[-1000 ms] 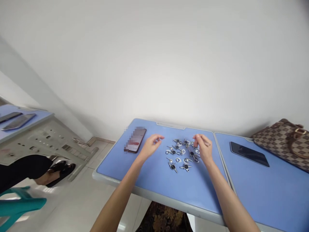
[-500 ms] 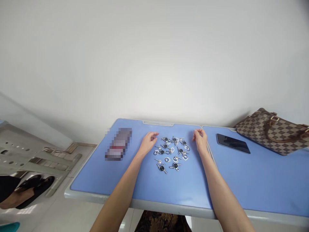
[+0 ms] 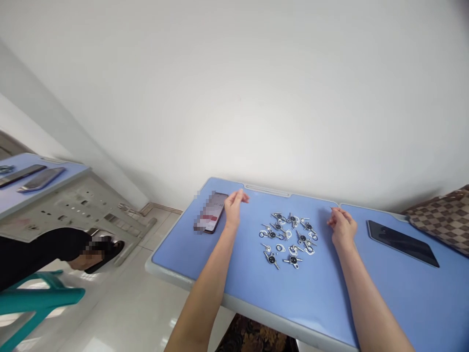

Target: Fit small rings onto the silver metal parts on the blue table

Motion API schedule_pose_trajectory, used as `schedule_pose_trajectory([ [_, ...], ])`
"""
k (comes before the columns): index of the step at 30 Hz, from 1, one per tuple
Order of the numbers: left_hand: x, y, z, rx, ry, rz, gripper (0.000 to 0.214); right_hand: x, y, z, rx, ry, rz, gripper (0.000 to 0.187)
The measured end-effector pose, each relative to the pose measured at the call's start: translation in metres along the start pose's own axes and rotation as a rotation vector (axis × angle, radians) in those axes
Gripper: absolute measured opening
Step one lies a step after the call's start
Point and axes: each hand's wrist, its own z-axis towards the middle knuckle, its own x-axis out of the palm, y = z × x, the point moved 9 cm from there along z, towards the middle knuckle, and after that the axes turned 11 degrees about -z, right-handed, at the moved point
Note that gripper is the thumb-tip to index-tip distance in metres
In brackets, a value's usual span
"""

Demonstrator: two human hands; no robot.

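Note:
My left hand [image 3: 235, 208] is raised near the far left of the blue table, just right of a phone [image 3: 218, 211] with a lit, partly blurred screen. Its fingers are loosely bent and apart, with nothing visible in them. My right hand [image 3: 342, 226] hovers right of the small parts, fingers slightly curled and apart, also with nothing visible in them. Between the hands lie several metal parts with round black centres [image 3: 293, 260] and stems sticking out. Among them are flat pale plates with dark rings [image 3: 280, 248] and small pieces with thin pins [image 3: 267, 247].
On the right are a dark phone [image 3: 403, 243] and a checkered brown bag [image 3: 443, 215]. A white wall rises behind the blue table [image 3: 249, 283]. To the left are another table [image 3: 73, 178] with phones, a teal stool [image 3: 44, 298] and another person's leg [image 3: 40, 256].
The view has swung left, so the table and its items appear farther right. My left hand has lifted and moved closer to the left phone; my right hand has shifted slightly away from the parts.

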Motion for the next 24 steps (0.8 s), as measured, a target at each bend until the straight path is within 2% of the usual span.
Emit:
schedule_pose_trajectory([
  [3, -0.031, -0.024, 0.003, 0.102, -0.195, -0.081, 0.046, -0.001, 0.001, -0.001, 0.007, -0.01, 0.056, 0.022],
  [5, -0.04, -0.03, 0.002, 0.116, -0.246, -0.103, 0.049, 0.0, 0.001, -0.001, 0.013, 0.001, 0.076, 0.021],
  [7, -0.036, -0.026, -0.001, 0.093, -0.231, -0.099, 0.049, 0.001, 0.001, -0.001, 0.016, 0.004, 0.085, 0.021],
  [11, -0.011, -0.008, -0.008, 0.008, -0.116, -0.034, 0.041, 0.001, 0.0, 0.0, 0.022, 0.003, 0.077, 0.021],
  [14, -0.001, 0.002, -0.013, -0.033, -0.07, 0.012, 0.025, 0.001, 0.0, 0.0, 0.032, 0.005, 0.08, 0.021],
  [18, -0.002, 0.004, -0.014, -0.051, -0.071, 0.057, 0.017, 0.001, 0.0, 0.001, 0.03, 0.002, 0.081, 0.022],
  [24, -0.006, 0.006, -0.013, -0.054, -0.084, 0.093, 0.03, 0.002, -0.001, 0.002, 0.033, -0.004, 0.08, 0.021],
])
